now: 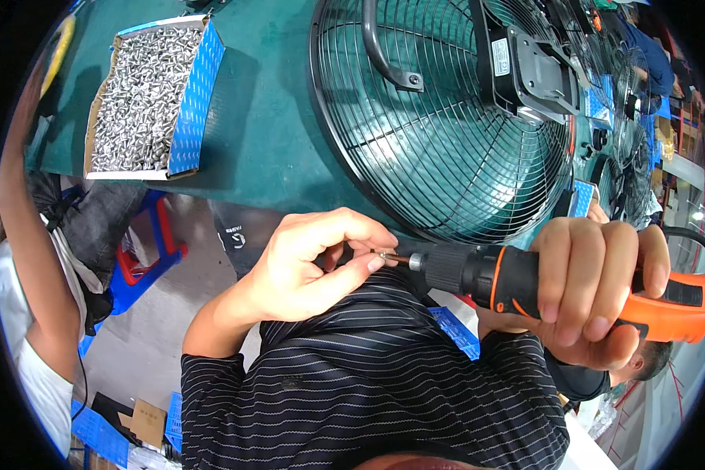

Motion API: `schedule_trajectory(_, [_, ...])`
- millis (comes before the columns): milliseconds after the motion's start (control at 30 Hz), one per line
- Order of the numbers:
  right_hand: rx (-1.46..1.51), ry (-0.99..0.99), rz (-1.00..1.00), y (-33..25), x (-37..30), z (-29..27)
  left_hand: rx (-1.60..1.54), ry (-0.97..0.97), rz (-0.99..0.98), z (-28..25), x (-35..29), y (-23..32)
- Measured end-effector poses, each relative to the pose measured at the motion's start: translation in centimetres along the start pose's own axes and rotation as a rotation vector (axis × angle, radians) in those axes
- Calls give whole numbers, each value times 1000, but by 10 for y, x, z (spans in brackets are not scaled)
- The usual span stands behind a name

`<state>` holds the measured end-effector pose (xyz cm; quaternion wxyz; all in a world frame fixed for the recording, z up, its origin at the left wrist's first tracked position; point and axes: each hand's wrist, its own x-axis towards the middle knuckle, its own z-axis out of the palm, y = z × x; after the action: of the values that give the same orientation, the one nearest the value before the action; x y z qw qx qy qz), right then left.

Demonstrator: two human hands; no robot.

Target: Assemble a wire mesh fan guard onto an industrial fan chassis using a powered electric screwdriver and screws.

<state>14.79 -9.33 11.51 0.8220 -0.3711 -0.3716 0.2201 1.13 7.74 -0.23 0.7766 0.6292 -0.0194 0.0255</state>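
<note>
My right hand (591,282) is wrapped round an orange and black electric screwdriver (474,276), held level with its bit toward the left. The thumb and index finger of my left hand (301,266) pinch a small metal screw (385,255) at the tip of the bit. Fingertips hide most of the screw. Both hands are in front of my body, just off the near edge of the table. Beyond them a round black fan (454,149) lies on the table, its wire guard, bent tube handle and motor housing showing.
An open blue and white carton (196,102) full of silver screws sits on the green table (262,133) at the left. A person's bare arm (35,235) and a red and blue stool (145,251) are at my left. More fans (623,86) and people line the right.
</note>
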Motion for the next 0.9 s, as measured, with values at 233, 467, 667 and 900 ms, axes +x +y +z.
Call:
schedule_trajectory(233, [-99, 7, -44, 11, 5, 2, 555, 361, 319, -3, 11, -4])
schedule_trajectory(467, [-255, -120, 15, 21, 14, -4, 744, 428, 325, -5, 19, -14])
schedule_trajectory(667, [-303, -157, 85, 23, 23, 0, 710, 383, 255, -8, 21, -15])
schedule_trajectory(900, [-435, -48, 220, 26, 31, 12, 774, 342, 221, -11, 16, -13])
